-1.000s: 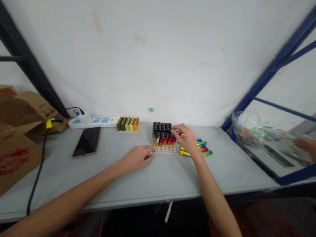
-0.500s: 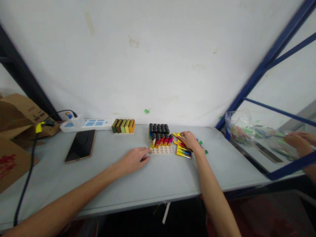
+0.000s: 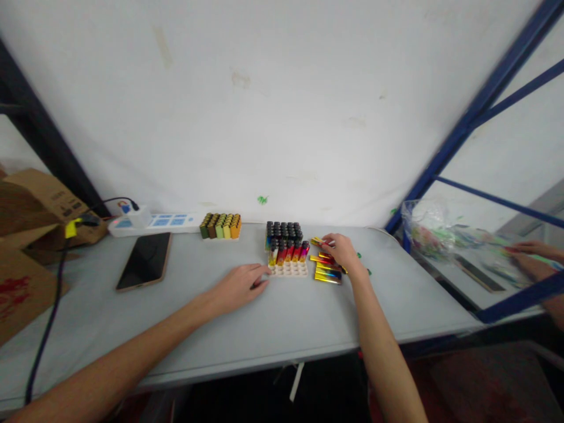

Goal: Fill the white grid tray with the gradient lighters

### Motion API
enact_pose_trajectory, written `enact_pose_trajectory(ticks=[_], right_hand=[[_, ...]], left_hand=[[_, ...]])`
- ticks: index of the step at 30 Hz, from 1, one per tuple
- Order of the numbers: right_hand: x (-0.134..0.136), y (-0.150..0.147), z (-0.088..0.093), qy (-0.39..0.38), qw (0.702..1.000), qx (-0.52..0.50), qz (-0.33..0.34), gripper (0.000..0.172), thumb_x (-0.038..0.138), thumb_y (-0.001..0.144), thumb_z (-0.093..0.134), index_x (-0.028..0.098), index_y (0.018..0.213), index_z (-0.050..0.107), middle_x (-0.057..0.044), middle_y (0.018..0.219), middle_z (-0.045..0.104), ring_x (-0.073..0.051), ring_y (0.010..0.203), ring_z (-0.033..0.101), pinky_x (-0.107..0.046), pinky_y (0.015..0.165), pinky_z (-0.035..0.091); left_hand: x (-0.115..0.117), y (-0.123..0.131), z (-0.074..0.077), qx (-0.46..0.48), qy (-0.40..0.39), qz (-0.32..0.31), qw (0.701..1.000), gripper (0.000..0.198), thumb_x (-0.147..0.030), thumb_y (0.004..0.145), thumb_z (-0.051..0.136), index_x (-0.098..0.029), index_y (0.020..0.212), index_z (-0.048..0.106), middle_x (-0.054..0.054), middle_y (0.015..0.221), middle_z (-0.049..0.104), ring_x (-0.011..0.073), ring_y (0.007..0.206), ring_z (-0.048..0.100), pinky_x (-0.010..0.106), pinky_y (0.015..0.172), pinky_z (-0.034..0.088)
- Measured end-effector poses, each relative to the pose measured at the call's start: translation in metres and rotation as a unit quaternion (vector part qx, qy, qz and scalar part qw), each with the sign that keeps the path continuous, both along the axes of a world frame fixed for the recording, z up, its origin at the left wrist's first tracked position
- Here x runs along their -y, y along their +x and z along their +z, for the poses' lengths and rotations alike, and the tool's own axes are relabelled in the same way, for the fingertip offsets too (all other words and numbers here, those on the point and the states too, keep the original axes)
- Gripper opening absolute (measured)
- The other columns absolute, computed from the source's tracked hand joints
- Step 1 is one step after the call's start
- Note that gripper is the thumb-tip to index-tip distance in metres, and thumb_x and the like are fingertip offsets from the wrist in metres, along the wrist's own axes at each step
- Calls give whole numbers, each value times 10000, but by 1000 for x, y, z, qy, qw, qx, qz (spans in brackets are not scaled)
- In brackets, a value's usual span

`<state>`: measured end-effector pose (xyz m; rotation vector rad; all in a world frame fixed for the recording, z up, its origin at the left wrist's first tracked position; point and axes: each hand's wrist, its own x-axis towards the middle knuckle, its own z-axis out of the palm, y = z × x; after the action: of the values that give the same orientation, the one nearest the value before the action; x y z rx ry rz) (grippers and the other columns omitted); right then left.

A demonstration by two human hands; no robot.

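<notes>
A cream tray (image 3: pixel 288 269) on the grey table (image 3: pixel 282 317) holds several upright lighters (image 3: pixel 286 241) with black tops; its front rows of holes show bare. My left hand (image 3: pixel 240 283) lies on the table with its fingertips against the tray's left front corner, fingers loosely curled, holding nothing. My right hand (image 3: pixel 341 251) is pinched on one lighter (image 3: pixel 318 241) just right of the tray. Below it a pile of loose rainbow-coloured lighters (image 3: pixel 326 274) lies flat on the table.
A second small tray of green to orange lighters (image 3: pixel 221 226) stands at the back. A phone (image 3: pixel 144 268), a power strip (image 3: pixel 150 222) with a cable and cardboard boxes (image 3: pixel 26 235) are to the left. Behind a blue frame (image 3: pixel 467 129) on the right, another person's hands (image 3: pixel 535 252) work beside a plastic bag (image 3: pixel 434 232).
My right hand went from the standing lighters down to the loose pile and has lifted one lighter from it. The view shifted slightly. My left hand stayed at the tray.
</notes>
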<state>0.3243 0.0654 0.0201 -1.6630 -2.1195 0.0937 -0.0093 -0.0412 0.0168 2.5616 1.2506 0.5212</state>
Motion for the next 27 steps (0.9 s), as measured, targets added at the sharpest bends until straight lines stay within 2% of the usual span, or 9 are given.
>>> enact_pose_trajectory(ticks=[3, 6, 10, 13, 19, 27], right_hand=[[1, 2, 0, 26, 1000, 4, 3, 190, 181, 924, 614, 156, 1076, 726, -116, 1042, 714, -208, 971, 656, -321, 911, 486], [3, 2, 5, 74, 996, -39, 12, 186, 188, 925, 595, 156, 1062, 717, -119, 1042, 700, -212, 977, 655, -351, 937, 502], [9, -3, 19, 139, 979, -145, 35, 251, 295, 912, 612, 177, 1125, 674, -90, 999, 681, -175, 762, 661, -342, 767, 569], [15, -10, 27, 165, 960, -217, 66, 314, 340, 893, 620, 190, 1169, 646, -73, 996, 679, -157, 726, 651, -317, 689, 582], [28, -28, 38, 173, 928, -308, 121, 348, 367, 884, 646, 212, 1195, 625, -54, 1012, 692, -144, 778, 643, -322, 749, 603], [45, -43, 51, 169, 911, -337, 168, 244, 413, 869, 705, 218, 1015, 699, -46, 939, 693, -151, 755, 619, -314, 751, 585]], left_hand=[[0, 0, -1, 2, 0, 1, 1000, 265, -271, 964, 477, -193, 1151, 648, 31, 858, 649, 192, 758, 612, 287, 738, 453], [-1, 0, -2, 3, 3, 0, 1000, 267, -276, 964, 473, -195, 1151, 645, 31, 861, 651, 193, 761, 613, 290, 745, 455], [-2, -1, -3, 4, 5, -1, 1000, 268, -283, 965, 468, -197, 1147, 646, 31, 861, 653, 192, 753, 612, 288, 735, 454], [-1, -1, -2, 6, 5, 1, 1000, 268, -292, 966, 467, -200, 1141, 648, 31, 859, 652, 190, 750, 612, 285, 724, 454], [-1, -2, -1, 8, 8, -2, 1000, 267, -293, 968, 465, -201, 1140, 646, 31, 845, 648, 191, 752, 614, 284, 731, 459], [0, 1, 2, 0, -4, 4, 1000, 265, -287, 965, 466, -193, 1129, 651, 30, 835, 645, 193, 738, 614, 284, 717, 458]])
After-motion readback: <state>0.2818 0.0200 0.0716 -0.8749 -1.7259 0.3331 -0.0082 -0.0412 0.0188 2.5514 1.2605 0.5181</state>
